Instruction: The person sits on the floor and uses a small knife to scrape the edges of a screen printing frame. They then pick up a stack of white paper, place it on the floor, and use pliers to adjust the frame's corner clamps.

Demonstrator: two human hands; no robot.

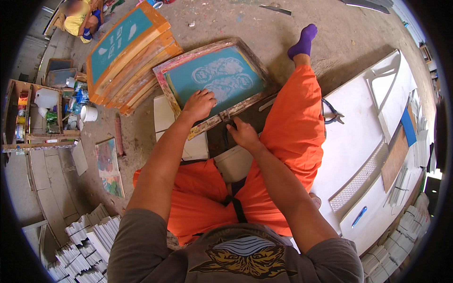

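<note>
A silk-screen printing frame (230, 73) with teal mesh, a pale print design and a worn, paint-stained wooden border lies tilted before me. My left hand (200, 104) rests on its near left part, fingers lying over the mesh and holding nothing. At the frame's near edge, my right hand (245, 135) is closed around a dark-handled tool (226, 136), whose exact kind is mostly hidden by the fingers. Just beyond that hand, a small metal fitting (225, 115) sits on the border. Pliers (333, 113) with dark handles lie beyond my right leg.
Stacked wooden screens (127, 56) stand at the far left. A wooden crate (30, 113) holds paint containers. White boards (354, 137) and a blue pen (359, 217) lie on the right. Bundled paper strips (87, 240) lie lower left. A person (82, 21) sits at the upper left.
</note>
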